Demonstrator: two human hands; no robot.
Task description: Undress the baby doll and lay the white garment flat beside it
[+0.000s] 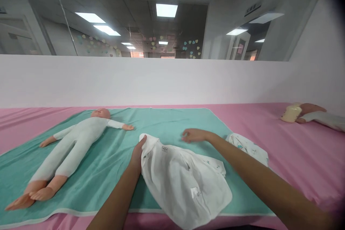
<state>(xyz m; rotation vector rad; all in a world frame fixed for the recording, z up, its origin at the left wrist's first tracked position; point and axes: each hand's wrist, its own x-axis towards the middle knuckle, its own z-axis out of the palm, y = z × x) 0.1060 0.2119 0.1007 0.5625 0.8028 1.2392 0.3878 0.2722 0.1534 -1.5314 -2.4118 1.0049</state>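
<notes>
In the head view, my left hand (138, 154) grips a white baby garment (183, 179) by its upper left corner, thumb on top. The garment looks inside out, with a small printed label near the collar and a tag lower down; its lower part hangs toward the near edge. My right hand (195, 135) hovers above the cloth's far right side, apart from it, fingers bent and slightly blurred; nothing shows in them. Left of my hands a baby doll (83, 131) in a white long-sleeved suit lies on its back.
A green blanket (167, 118) covers part of the pink sheet (250, 118). Beside my right forearm lies a folded white printed cloth (248, 147). At the far right are a cream bottle (291, 113) and another doll (320, 115). A white wall (161, 81) with a window stands behind.
</notes>
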